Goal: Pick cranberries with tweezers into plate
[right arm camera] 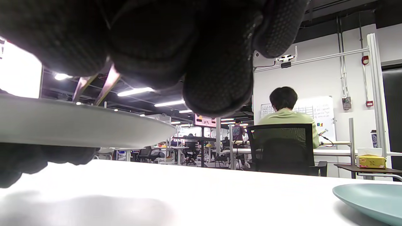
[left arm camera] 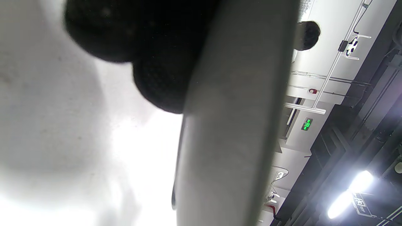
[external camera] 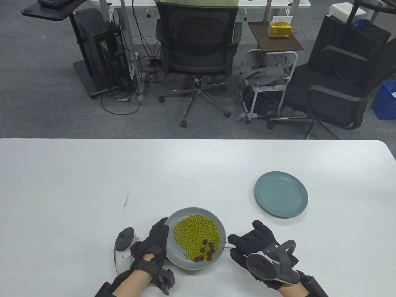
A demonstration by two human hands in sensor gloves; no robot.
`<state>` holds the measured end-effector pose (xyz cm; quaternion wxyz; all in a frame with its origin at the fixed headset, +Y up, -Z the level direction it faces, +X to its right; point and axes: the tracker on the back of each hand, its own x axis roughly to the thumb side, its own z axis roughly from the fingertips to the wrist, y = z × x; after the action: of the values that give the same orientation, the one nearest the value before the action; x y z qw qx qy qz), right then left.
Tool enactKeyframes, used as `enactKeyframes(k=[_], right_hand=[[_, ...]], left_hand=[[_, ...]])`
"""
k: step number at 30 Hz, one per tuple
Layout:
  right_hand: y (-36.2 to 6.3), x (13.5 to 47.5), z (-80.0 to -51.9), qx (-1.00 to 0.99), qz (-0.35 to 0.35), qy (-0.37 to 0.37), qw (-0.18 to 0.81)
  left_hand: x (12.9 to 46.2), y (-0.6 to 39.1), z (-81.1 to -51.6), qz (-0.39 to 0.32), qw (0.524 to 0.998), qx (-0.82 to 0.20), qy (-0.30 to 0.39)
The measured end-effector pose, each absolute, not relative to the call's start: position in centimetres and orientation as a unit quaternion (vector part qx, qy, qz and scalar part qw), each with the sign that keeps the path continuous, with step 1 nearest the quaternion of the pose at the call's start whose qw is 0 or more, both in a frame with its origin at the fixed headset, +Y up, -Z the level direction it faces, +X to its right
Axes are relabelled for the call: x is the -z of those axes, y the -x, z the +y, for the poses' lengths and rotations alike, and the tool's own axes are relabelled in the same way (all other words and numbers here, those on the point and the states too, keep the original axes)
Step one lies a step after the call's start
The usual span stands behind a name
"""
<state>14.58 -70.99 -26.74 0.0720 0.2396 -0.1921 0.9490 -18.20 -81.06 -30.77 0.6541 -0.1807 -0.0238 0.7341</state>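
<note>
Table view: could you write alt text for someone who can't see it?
The right hand reaches tweezers into a grey plate of green beans and cranberries; the left hand holds its rim. A teal plate sits right.

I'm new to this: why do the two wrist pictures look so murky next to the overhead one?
Table view: evenly lit, sharp. Left wrist view: the left hand and grey plate sit too close, blurred, the table blown white. Right wrist view: the right hand is backlit, nearly black.
</note>
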Motion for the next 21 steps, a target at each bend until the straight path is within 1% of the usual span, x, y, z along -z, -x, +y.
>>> enactKeyframes(k=[8, 18, 21], right_hand=[[-14.19, 26.72, -71.38, -0.953, -0.175, -0.242, 0.059], [-14.21, 26.47, -71.15, -0.953, -0.179, -0.239, 0.057], [-14.32, 26.5, -71.1, -0.953, -0.185, -0.236, 0.051]], left_hand=[[30.36, 17.8, -81.07, -0.032, 0.654, -0.733, 0.183], [30.36, 18.04, -81.05, -0.032, 0.665, -0.728, 0.163], [30.41, 18.04, -81.16, -0.032, 0.655, -0.736, 0.169]])
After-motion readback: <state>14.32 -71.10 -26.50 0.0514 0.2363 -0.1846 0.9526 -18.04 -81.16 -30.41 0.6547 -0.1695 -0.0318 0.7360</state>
